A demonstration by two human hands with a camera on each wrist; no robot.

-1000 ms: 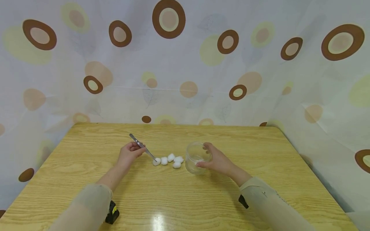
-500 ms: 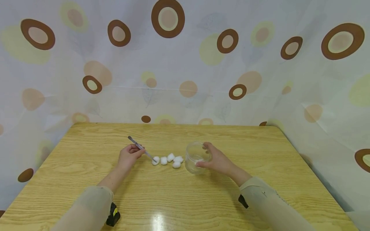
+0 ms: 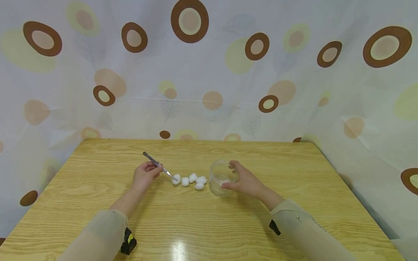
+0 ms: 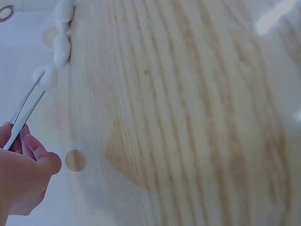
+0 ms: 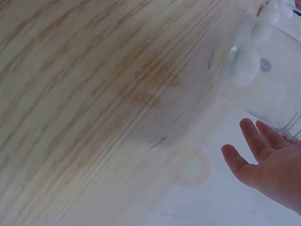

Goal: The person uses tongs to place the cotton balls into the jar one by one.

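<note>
Wood-grained tabletop [image 3: 209,224] spans my feed. From the right I see the right hand [image 3: 245,182] angled inward, thumb and fingers around a clear jar [image 3: 218,179]. Opposite, the left hand [image 3: 143,177] reaches forward, pinching metal tweezers [image 3: 168,173] slanted down to the leftmost white ball [image 3: 177,177]; four more white balls [image 3: 193,178] lie jarward.

The tweezers [image 3: 166,171] look metallic, the cotton balls [image 3: 192,178] soft and matt, the jar [image 3: 216,183] smooth clear glass or plastic, the surface [image 3: 209,224] glossy woodgrain, the backdrop [image 3: 209,72] matt.
</note>
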